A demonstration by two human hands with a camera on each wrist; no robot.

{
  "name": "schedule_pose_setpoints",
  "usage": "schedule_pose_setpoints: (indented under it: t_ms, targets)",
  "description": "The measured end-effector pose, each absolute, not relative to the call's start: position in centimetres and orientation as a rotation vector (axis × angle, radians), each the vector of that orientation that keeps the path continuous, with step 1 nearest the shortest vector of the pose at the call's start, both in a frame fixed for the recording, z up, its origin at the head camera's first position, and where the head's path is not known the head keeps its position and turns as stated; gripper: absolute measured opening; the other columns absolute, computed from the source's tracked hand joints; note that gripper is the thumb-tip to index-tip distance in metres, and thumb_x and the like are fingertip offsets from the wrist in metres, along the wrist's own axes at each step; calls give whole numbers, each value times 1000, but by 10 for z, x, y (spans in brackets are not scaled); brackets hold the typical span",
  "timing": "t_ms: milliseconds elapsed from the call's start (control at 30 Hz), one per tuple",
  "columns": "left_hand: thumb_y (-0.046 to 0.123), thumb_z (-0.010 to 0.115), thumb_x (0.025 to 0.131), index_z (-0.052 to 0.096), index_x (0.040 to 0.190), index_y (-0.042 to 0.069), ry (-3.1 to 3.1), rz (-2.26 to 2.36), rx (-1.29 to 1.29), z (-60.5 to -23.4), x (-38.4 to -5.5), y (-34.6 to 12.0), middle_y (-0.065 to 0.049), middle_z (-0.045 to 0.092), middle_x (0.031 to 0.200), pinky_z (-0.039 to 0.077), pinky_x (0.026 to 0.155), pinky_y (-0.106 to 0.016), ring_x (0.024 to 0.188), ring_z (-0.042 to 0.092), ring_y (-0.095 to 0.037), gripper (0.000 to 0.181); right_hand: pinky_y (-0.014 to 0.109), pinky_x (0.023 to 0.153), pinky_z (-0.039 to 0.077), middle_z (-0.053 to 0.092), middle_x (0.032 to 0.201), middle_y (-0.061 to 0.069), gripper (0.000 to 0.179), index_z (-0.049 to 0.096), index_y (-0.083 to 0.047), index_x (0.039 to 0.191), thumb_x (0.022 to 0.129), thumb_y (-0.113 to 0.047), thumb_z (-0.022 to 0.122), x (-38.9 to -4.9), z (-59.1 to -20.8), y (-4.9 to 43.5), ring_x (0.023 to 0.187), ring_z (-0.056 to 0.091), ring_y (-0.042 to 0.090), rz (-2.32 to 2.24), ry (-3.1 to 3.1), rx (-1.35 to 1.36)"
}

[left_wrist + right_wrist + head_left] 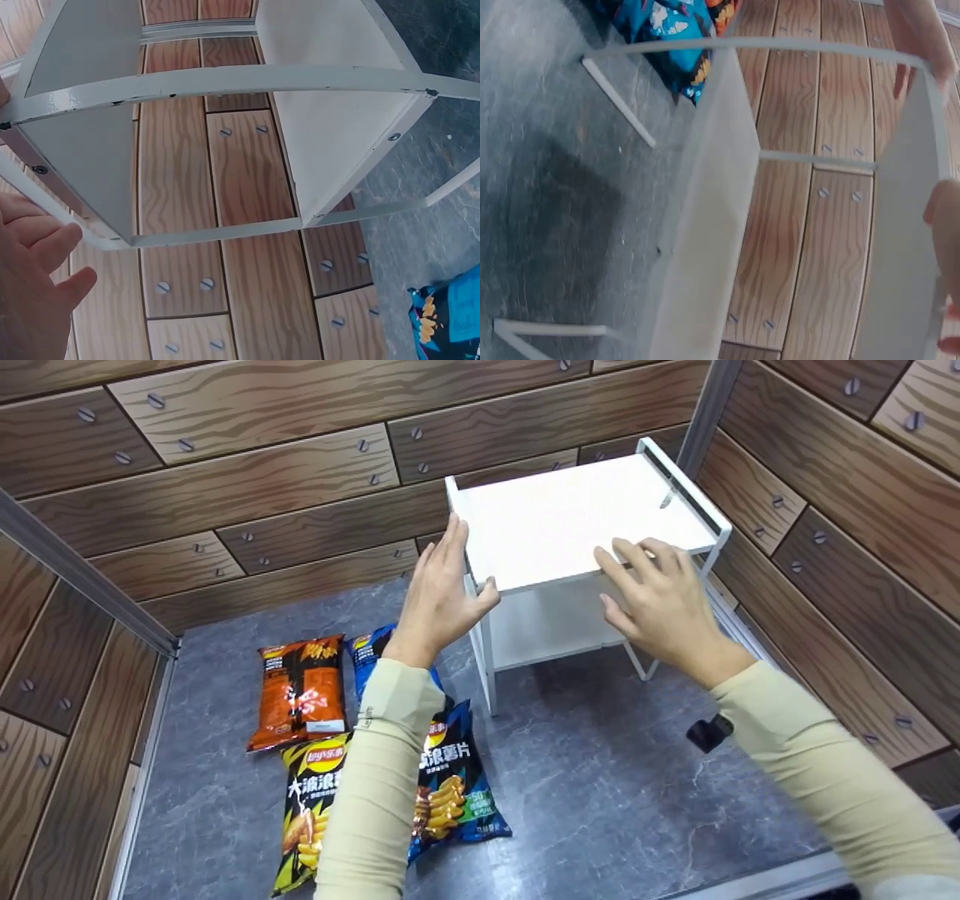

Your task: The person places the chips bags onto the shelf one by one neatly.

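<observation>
A white two-tier shelf rack (555, 517) with side rails stands before me on the grey floor. My left hand (442, 596) is at its left front corner, fingers straight and thumb apart, overlapping the rack's edge in the head view. In the left wrist view the left hand (34, 262) appears beside the rack's side frame (225, 79). My right hand (664, 604) is over the front edge of the top shelf, fingers spread and slightly bent, nothing held. The right wrist view shows part of the right hand (946, 247) beside the upper shelf panel (907, 217).
Left of the rack, several chip bags lie on the floor: an orange bag (300, 690), a blue bag (365, 652) partly behind my left arm, a yellow-and-black bag (307, 802) and a dark blue bag (454, 780). Wood-patterned walls (300, 405) enclose the space.
</observation>
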State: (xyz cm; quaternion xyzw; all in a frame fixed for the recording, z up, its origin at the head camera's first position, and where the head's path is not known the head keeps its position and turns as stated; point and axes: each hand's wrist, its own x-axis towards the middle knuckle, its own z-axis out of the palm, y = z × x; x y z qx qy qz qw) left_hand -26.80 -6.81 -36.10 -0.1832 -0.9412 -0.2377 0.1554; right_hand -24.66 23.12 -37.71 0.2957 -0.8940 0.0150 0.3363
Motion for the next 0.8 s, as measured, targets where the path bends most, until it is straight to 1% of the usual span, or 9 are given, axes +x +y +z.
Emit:
schedule_pose_setpoints:
  t_ms: [67,133,233,333,433,533,633,733,800]
  targets:
    - [42,54,94,20,158,5,-2695,-683,-525,-361,-269,-68,-11,17,166,15,127,-39,151,28,-22,82,55,94,40,55,136,21,52,52,-6,140,96,-34,48,-249,-372,237,119,46,41,48,-2356,810]
    - [41,54,94,19,158,5,-2698,-683,-522,-361,-268,-68,-11,17,166,15,127,-39,151,28,-23,82,57,103,37,53,139,21,53,50,-6,140,97,-36,49,-251,-365,244,125,45,42,75,-2411,827]
    - [40,55,93,19,158,5,-2702,-690,-519,-360,-269,-68,-11,17,166,15,127,-38,151,29,-23,82,58,115,28,47,145,24,57,46,-3,143,97,-37,52,-258,-353,259,134,39,43,122,-2484,800]
    - [41,55,93,19,158,6,-2703,-710,-518,-361,-269,-67,-10,16,167,14,127,-37,151,28,-22,82,56,122,18,39,152,25,66,40,1,147,96,-37,56,-268,-343,278,143,31,43,207,-2541,715]
    - [41,55,93,18,158,6,-2698,-729,-522,-362,-269,-65,-10,15,167,13,127,-37,151,27,-22,83,52,125,12,33,157,24,74,35,3,150,95,-40,60,-275,-339,295,148,23,42,341,-2611,617]
    - [42,55,93,18,158,6,-2696,-734,-528,-363,-269,-65,-9,14,167,13,127,-38,152,27,-22,83,54,125,12,27,160,26,82,30,5,152,95,-44,61,-280,-341,306,150,20,42,500,-2665,566]
    - [41,55,93,19,158,5,-2693,-731,-525,-364,-268,-66,-10,15,167,14,127,-39,151,27,-22,83,55,124,13,20,162,25,91,24,4,155,93,-51,61,-281,-345,308,152,17,41,602,-2710,561]
    - [40,55,93,19,158,4,-2684,-730,-520,-364,-268,-67,-12,16,166,15,127,-40,152,26,-22,82,55,124,13,19,163,23,98,22,2,156,89,-56,65,-282,-347,308,152,17,40,608,-2706,580]
    - [41,55,94,18,158,4,-2681,-738,-519,-364,-268,-66,-11,16,167,14,127,-40,152,25,-22,82,55,124,15,20,163,23,101,23,2,155,86,-56,69,-282,-347,308,152,18,40,588,-2688,583]
